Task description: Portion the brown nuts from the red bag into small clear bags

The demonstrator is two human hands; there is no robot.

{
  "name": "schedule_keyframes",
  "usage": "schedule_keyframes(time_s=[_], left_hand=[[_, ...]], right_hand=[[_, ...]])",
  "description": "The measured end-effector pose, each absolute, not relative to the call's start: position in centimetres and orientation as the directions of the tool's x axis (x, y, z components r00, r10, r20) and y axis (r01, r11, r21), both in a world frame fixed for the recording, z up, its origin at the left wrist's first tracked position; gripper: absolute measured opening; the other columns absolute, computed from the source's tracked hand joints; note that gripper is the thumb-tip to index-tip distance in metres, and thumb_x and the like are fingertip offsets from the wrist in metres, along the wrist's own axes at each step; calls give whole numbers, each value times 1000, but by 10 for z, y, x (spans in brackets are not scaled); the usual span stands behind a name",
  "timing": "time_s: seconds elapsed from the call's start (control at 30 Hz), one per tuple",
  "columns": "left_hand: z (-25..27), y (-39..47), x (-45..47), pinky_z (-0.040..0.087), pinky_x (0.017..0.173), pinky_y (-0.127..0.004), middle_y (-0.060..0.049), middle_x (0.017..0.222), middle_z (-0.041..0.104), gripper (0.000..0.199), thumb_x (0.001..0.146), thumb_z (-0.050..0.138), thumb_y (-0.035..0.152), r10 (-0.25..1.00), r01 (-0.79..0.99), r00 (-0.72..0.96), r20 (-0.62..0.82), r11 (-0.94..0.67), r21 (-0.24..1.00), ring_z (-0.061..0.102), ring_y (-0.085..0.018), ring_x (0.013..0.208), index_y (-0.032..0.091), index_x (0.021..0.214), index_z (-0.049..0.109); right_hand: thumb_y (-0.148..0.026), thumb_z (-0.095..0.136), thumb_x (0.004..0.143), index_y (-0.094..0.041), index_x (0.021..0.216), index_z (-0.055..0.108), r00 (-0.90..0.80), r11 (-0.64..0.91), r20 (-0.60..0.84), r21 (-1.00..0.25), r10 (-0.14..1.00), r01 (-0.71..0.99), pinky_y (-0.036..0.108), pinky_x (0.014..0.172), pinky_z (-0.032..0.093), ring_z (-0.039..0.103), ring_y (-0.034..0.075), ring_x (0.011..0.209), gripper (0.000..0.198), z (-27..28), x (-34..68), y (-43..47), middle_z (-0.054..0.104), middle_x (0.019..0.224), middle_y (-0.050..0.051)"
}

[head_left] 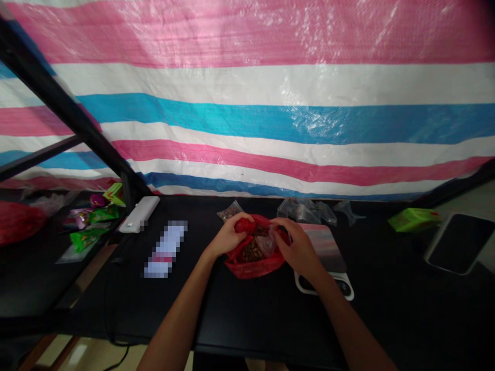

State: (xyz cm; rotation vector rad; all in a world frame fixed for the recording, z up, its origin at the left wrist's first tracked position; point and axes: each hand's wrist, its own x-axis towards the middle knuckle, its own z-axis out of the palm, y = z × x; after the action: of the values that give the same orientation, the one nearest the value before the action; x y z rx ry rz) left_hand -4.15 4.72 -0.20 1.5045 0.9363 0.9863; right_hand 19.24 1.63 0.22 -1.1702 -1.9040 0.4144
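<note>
The red bag is located at the center of the frame, resting on the black worktop with its mouth open upward. It contains brown granular material and a clear bag, the latter lying at the right side of the opening.

Left hand: positioned at the left rim. The fingers are curled closed on a bunched portion of the red bag.

Right hand: positioned at the right rim. The fingers are bent toward the thumb, beside the clear bag; whether they grip it or the red rim cannot be determined.

Adjacent items: a flat scale with a white base sits right of center, partly covered by the right forearm. A small filled packet lies directly behind the left hand. Loose clear bags lie along the rear edge, right of center. A green packet and a dark-screened device are at the right of the frame. A white, elongated unit lies left of center.
</note>
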Motion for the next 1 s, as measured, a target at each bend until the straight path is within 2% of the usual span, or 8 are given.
schedule_keyframes(time_s=[0.17,0.37,0.5,0.6,0.67,0.77,0.83,1.0], left_hand=[[-12,50,-25,51,77,-26,0,92,66,21,74,63,14,988,-46,138,74,-69,997,64,-15,82,19,94,64],[-9,52,-30,51,99,-36,-7,117,71,29,73,66,20,993,-127,9,120,-117,985,66,-23,113,20,102,62],[1,51,-48,47,109,-43,-10,131,64,34,80,68,27,958,-36,19,286,-286,958,61,-27,124,22,114,62],[12,44,-53,43,113,-47,-11,130,62,24,88,65,34,877,278,-20,480,-456,845,56,-29,127,23,110,66],[19,38,-48,43,112,-49,-11,125,64,22,88,69,35,844,445,80,530,-506,739,54,-30,126,25,107,70],[22,31,-33,43,112,-51,-10,120,69,32,82,80,35,798,459,326,506,-602,654,54,-31,123,27,112,73],[20,30,-25,45,110,-50,-9,112,73,27,83,80,33,772,428,425,473,-632,647,54,-30,120,28,109,75],[13,33,-20,47,104,-47,-7,97,76,6,91,72,30,791,383,404,459,-603,700,58,-28,111,28,93,77]], right_hand=[[-16,47,101,-26,120,66,-228,533,496,-651,838,541,40,93,56,67,23,105,28,0,197,21,68,112,8],[-14,49,100,-27,122,68,-191,574,661,-428,725,698,45,97,51,65,25,109,32,2,208,24,70,114,8],[-17,59,98,-28,118,69,-159,563,724,-358,671,744,48,99,46,66,26,107,25,7,208,21,76,109,4],[-19,62,98,-29,121,69,-151,598,736,-392,659,699,46,95,50,68,25,104,27,9,204,17,77,110,3],[-19,63,97,-31,125,68,-166,628,737,-410,655,661,45,93,52,70,24,102,31,8,201,16,78,112,3],[-17,65,96,-31,128,67,-182,667,742,-430,645,609,44,94,54,71,23,102,35,6,197,14,78,114,2],[-16,67,95,-31,126,68,-174,672,742,-448,648,590,44,94,55,71,23,101,34,7,195,12,79,111,2],[-15,68,94,-30,109,72,-111,647,725,-522,680,556,45,91,54,70,23,96,21,16,192,8,78,98,2]])
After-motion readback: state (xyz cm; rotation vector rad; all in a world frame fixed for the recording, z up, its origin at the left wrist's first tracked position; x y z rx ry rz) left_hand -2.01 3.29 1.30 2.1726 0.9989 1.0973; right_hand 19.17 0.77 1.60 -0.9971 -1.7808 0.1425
